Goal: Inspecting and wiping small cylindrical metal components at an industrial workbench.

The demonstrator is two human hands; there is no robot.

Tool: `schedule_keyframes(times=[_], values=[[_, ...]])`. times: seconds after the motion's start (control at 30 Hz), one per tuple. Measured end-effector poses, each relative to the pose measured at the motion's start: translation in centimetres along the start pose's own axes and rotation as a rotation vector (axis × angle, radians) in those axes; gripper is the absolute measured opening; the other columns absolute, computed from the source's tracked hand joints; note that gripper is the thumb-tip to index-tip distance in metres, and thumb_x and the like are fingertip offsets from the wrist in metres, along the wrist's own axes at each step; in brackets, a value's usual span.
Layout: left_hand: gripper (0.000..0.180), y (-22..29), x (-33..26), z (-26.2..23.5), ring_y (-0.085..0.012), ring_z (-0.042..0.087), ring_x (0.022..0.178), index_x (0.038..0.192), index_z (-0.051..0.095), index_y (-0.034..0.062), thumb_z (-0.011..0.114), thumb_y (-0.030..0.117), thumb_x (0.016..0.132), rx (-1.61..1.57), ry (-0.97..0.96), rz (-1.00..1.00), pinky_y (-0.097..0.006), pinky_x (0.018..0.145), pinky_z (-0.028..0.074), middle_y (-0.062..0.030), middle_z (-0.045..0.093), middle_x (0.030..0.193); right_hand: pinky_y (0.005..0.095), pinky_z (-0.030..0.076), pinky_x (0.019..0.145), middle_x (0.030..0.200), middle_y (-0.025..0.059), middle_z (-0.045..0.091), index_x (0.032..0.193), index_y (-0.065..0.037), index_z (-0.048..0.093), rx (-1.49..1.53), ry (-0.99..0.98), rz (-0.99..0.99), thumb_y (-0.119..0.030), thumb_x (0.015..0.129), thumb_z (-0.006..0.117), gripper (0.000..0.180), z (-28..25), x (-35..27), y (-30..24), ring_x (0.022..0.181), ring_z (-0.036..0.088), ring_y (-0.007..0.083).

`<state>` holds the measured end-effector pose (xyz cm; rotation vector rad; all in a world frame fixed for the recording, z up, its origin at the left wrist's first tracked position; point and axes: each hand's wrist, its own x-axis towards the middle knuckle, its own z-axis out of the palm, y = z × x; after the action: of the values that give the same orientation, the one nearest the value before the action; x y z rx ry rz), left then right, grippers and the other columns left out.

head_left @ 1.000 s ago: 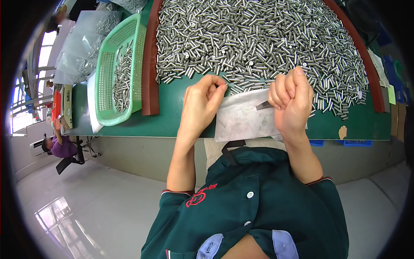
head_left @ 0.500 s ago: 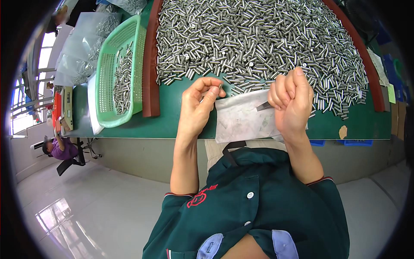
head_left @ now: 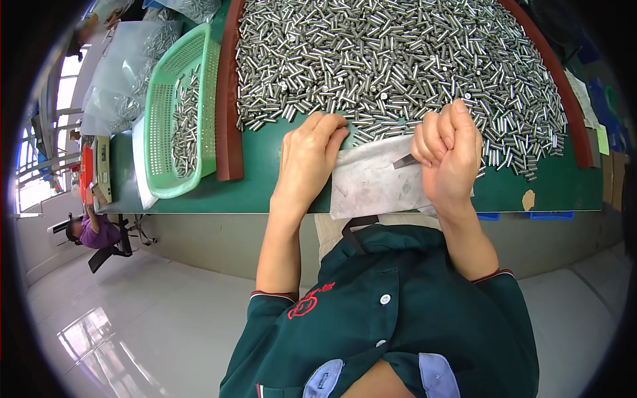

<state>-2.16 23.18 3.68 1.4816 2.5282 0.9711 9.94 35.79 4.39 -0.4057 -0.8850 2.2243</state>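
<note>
Along the near edge of the green desk (head_left: pixel 255 194), my two hands are at work just short of a broad heap of short metal pins (head_left: pixel 391 60), which spreads toward the far side. I have my left hand (head_left: pixel 306 156) palm down, fingers curled and thumb drawn in beside the forefinger, right where the nearest pins lie scattered; its fingertips are turned away, so I cannot tell whether a pin sits between them. My right hand (head_left: pixel 448 149) is closed in a loose fist, knuckles up, gripping a dark metal tool (head_left: pixel 403 161) whose flat, tapered end pokes out to the left. Between the two hands, and partly under the right one, lies a smudged whitish cloth (head_left: pixel 365 189), reaching down to the near edge. A reddish-brown strip (head_left: pixel 227 132) bounds the heap on the left, and another strip (head_left: pixel 572 116) bounds it on the right. Just beyond the left strip stands a long pale-green basket (head_left: pixel 174 193) with more pins lying in it, and to the left of that are clear plastic bags (head_left: pixel 119 99) with metal pieces inside. Far off to the left, a person in purple (head_left: pixel 98 232) sits on a dark chair.
</note>
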Motion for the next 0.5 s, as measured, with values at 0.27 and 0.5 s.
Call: schedule_keyframes(times=[0.27, 0.5], values=[[0.009, 0.2, 0.0, -0.8, -0.0305, 0.055, 0.06, 0.078, 0.054, -0.0008, 0.058, 0.002, 0.072, -0.018, -0.04, -0.104, -0.037, 0.053, 0.042, -0.0153, 0.056, 0.072, 0.0214, 0.017, 0.035, 0.044, -0.0008, 0.027, 0.053, -0.01, 0.027, -0.01, -0.008, -0.006, -0.023, 0.091, 0.032, 0.04, -0.1, 0.0, 0.0, 0.038, 0.019, 0.0056], [0.007, -0.5, -0.4, -0.6, -0.0031, 0.037, 0.053, 0.08, 0.052, -0.0018, 0.053, 0.005, 0.081, -0.513, 0.024, -0.232, -0.018, 0.047, 0.032, 0.0008, 0.049, 0.068, 0.0212, 0.017, 0.035, 0.044, -0.0007, 0.027, 0.053, -0.011, 0.026, -0.005, 0.003, -0.005, -0.022, 0.091, 0.032, 0.04, 0.0, 0.2, -0.1, 0.038, 0.019, 0.0054]])
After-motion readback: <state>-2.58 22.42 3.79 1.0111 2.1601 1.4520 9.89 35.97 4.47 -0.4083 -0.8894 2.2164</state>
